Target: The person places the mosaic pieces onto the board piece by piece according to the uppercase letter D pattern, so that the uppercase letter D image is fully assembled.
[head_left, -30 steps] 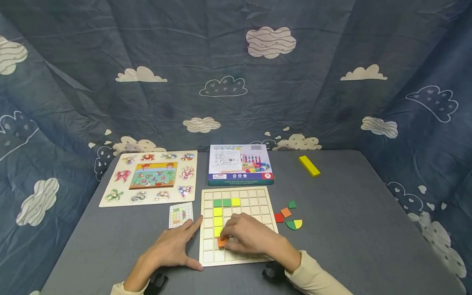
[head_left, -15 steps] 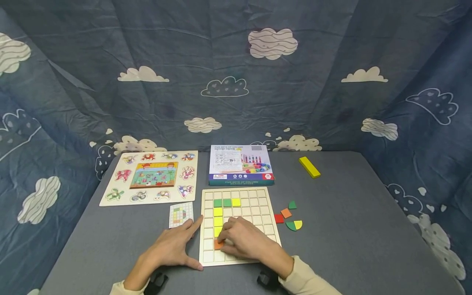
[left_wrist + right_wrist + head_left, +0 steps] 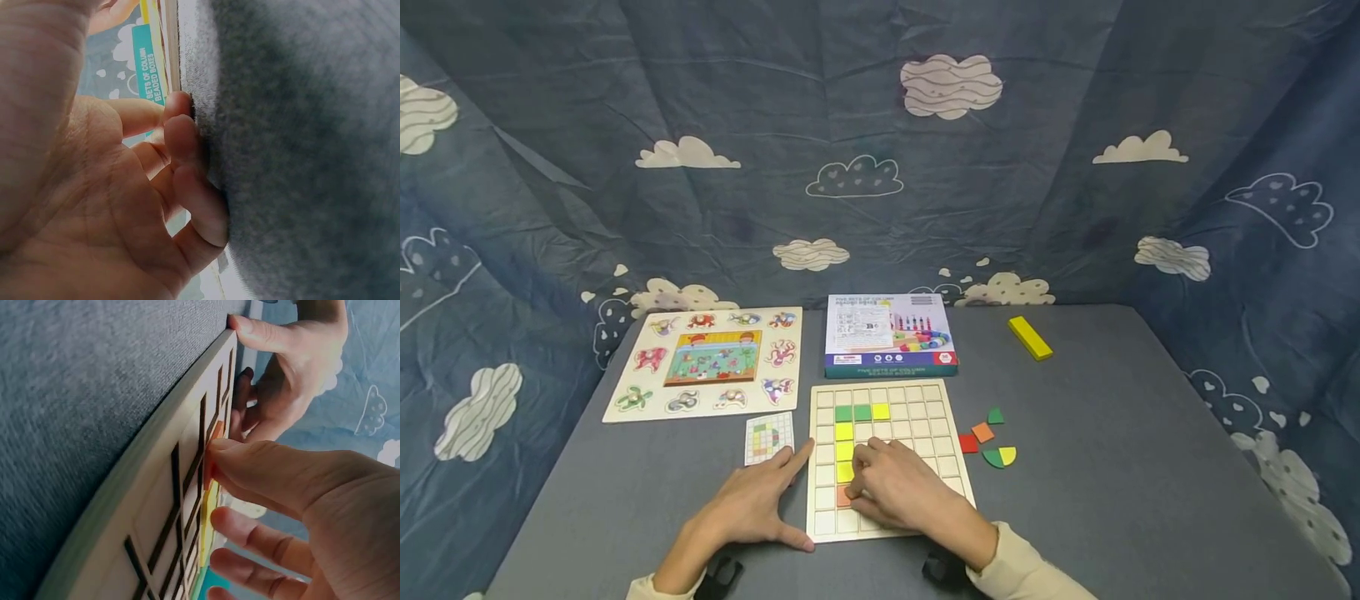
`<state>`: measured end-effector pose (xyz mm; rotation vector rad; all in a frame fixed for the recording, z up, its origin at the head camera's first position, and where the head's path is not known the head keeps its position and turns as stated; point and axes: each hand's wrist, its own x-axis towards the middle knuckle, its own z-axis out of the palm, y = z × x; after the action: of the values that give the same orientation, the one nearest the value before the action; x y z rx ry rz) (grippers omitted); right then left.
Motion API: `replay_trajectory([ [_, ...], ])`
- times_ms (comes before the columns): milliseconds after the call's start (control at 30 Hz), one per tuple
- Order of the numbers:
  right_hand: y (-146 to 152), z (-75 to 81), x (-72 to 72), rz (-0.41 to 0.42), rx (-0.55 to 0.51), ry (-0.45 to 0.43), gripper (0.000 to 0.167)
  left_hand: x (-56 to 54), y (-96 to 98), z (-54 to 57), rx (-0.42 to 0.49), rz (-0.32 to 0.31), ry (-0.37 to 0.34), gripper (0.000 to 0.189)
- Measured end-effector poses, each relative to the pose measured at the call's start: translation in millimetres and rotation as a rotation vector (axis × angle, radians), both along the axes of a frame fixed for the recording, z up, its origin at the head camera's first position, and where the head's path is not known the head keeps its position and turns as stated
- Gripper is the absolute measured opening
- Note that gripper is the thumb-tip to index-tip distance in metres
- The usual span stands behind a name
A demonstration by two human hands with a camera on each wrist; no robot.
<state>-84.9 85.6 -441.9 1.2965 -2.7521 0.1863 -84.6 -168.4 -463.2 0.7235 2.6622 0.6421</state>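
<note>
A wooden grid board [image 3: 925, 408] lies in front of me, with green tiles [image 3: 852, 412] and yellow tiles [image 3: 844, 451] in some of its squares. My right hand [image 3: 898, 487] is over the lower left of the board. Its thumb and index finger pinch an orange square tile [image 3: 842, 497] at the square just below the yellow column, partly covered by the fingers. The right wrist view shows that orange tile [image 3: 212, 453] under the thumb tip, right at the board's surface. At the board's left edge, my left hand [image 3: 748, 504] rests with thumb and index finger spread.
A small pattern card [image 3: 767, 437] lies beyond the left hand. Right of the board are a red tile [image 3: 968, 443], an orange tile [image 3: 982, 432] and green and yellow curved pieces [image 3: 999, 457]. Behind stand a picture puzzle [image 3: 715, 358], a box [image 3: 891, 333] and a yellow bar [image 3: 1030, 337].
The right hand has moved slightly left with the orange tile, which now lines up with the square under the yellow column. The left hand has stayed in place.
</note>
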Motion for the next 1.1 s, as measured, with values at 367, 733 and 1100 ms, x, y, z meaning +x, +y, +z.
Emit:
replay_trajectory([
  [367, 13.5, 6.4, 0.4, -0.048, 0.032, -0.178, 0.025, -2.3, 1.0, 1.6, -0.010, 0.001, 0.006, 0.131],
  [733, 32.8, 5.6, 5.3, 0.063, 0.062, -0.289, 0.052, 0.2, 1.5, 1.0, -0.010, -0.006, -0.003, 0.131],
  [1100, 63.5, 4.9, 2.5, -0.006, -0.109, -0.298, 0.057, -0.3, 0.6, 1.2, -0.014, 0.000, 0.006, 0.133],
])
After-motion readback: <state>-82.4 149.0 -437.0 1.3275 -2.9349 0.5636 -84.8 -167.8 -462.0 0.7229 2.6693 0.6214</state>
